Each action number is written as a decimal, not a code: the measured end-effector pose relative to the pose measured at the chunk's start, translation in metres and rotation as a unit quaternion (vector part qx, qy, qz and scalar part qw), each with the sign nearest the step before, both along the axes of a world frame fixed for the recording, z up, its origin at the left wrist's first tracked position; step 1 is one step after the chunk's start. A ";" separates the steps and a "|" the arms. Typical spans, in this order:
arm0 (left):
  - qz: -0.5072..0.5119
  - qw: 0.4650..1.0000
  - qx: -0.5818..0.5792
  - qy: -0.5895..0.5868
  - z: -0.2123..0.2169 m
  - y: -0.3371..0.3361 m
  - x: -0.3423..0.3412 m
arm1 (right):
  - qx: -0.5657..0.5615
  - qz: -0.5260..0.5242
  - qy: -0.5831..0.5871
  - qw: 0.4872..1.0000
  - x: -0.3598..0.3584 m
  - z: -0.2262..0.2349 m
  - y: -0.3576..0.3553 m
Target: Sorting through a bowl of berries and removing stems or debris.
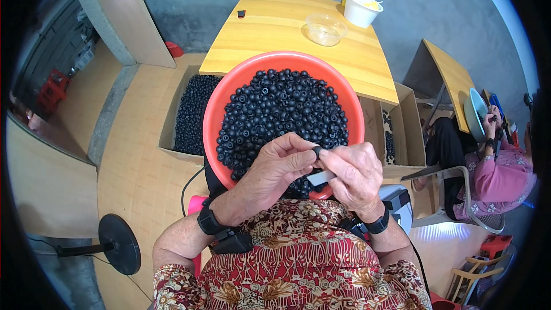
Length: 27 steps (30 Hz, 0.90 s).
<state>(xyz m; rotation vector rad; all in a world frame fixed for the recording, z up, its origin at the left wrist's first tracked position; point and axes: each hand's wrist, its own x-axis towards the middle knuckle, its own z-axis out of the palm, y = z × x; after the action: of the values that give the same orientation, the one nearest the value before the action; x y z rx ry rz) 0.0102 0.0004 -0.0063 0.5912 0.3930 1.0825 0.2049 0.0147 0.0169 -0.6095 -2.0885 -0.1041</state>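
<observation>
My left hand (274,163) pinches a small black ball-shaped part (317,151) between thumb and fingertips. Against that same part press the fingers of my right hand (357,175), which also grips a flat grey blade-like strip (321,178) jutting out toward the left. Both hands are over the near side of a large red basin (211,126). Heaped in it are several small round black parts (281,115), many showing a hole. My right palm hides the rest of the strip.
Behind the basin is a yellow wooden table (275,14) with a clear plastic bowl (326,30) and a white tub (361,10). Cardboard boxes of black parts flank it, one box (171,132) at left. A black round stand base (119,244) is lower left; a seated co-worker (493,172) handles a blue basin (475,112).
</observation>
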 end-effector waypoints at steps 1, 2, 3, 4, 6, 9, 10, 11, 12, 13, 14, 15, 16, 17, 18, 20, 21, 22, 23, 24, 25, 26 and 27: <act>0.000 1.000 0.000 0.000 0.001 0.000 0.000 | 0.000 0.000 0.000 1.000 -0.001 0.000 0.001; 0.005 1.000 0.003 0.004 0.003 0.000 0.000 | -0.007 -0.001 0.004 1.000 -0.003 -0.001 0.002; 0.010 1.000 0.006 0.007 0.004 -0.001 -0.001 | -0.015 -0.002 0.009 1.000 -0.004 -0.002 0.003; 0.011 1.000 0.007 0.007 0.003 0.000 -0.001 | -0.014 -0.002 0.009 1.000 -0.004 -0.002 0.002; -0.006 1.000 0.006 -0.002 -0.002 0.001 -0.003 | 0.010 -0.002 -0.014 1.000 -0.002 -0.003 -0.001; 0.013 1.000 0.004 0.010 -0.006 0.001 -0.006 | -0.012 0.019 0.003 1.000 -0.002 -0.004 0.001; 0.021 1.000 0.003 0.017 -0.002 0.002 -0.011 | -0.025 0.027 0.011 0.999 -0.002 -0.006 0.002; 0.059 0.996 0.006 0.061 0.005 0.005 -0.017 | -0.035 0.017 0.019 0.999 -0.004 -0.004 0.003; 0.097 0.990 0.008 0.105 0.013 0.010 -0.025 | -0.045 -0.001 0.016 0.999 -0.004 -0.007 0.003; 0.143 0.977 0.046 0.150 0.020 0.016 -0.039 | -0.056 -0.010 0.015 0.998 -0.004 -0.004 0.003; 0.195 0.972 0.050 0.118 0.028 0.024 -0.052 | -0.067 -0.019 0.013 0.997 -0.004 -0.001 0.003; 0.268 0.944 0.091 0.166 0.031 0.031 -0.068 | -0.082 -0.020 0.016 0.996 -0.002 -0.003 0.004; 0.324 0.929 0.064 0.169 0.036 0.040 -0.086 | -0.086 -0.023 0.023 0.996 0.000 -0.005 0.006; 0.357 0.917 0.090 0.157 0.029 0.051 -0.112 | -0.101 -0.024 0.032 0.994 0.001 -0.007 0.005; 0.394 0.895 0.083 0.192 0.026 0.061 -0.137 | -0.115 -0.026 0.041 0.992 0.002 -0.009 0.005; 0.421 0.872 0.062 0.242 0.005 0.080 -0.192 | -0.108 -0.016 0.043 0.993 -0.004 -0.004 0.006; 0.422 0.858 0.019 0.293 0.002 0.086 -0.204 | -0.104 -0.021 0.041 0.993 -0.003 -0.006 0.007; 0.422 0.839 -0.025 0.342 -0.001 0.089 -0.209 | -0.100 -0.026 0.039 0.994 -0.002 -0.008 0.008; 0.422 0.839 -0.026 0.341 -0.008 0.090 -0.211 | -0.101 -0.030 0.037 0.994 -0.002 -0.008 0.009; 0.479 0.754 0.029 0.449 -0.015 0.088 -0.211 | -0.102 -0.030 0.035 0.994 -0.003 -0.007 0.011; 0.520 0.653 0.082 0.545 -0.023 0.086 -0.209 | -0.099 -0.032 0.041 0.994 -0.004 -0.008 0.013; 0.512 0.659 0.081 0.545 -0.015 0.079 -0.189 | -0.099 -0.041 0.046 0.993 -0.002 -0.009 0.013; 0.466 0.680 0.135 0.550 -0.007 0.069 -0.164 | -0.108 -0.055 0.054 0.991 -0.001 -0.010 0.014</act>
<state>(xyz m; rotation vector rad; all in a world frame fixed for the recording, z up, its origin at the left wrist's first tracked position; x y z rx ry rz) -0.1541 0.0690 -0.0128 1.3830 1.7721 1.6714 0.2042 0.0282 0.0073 -0.8418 -1.9751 0.0924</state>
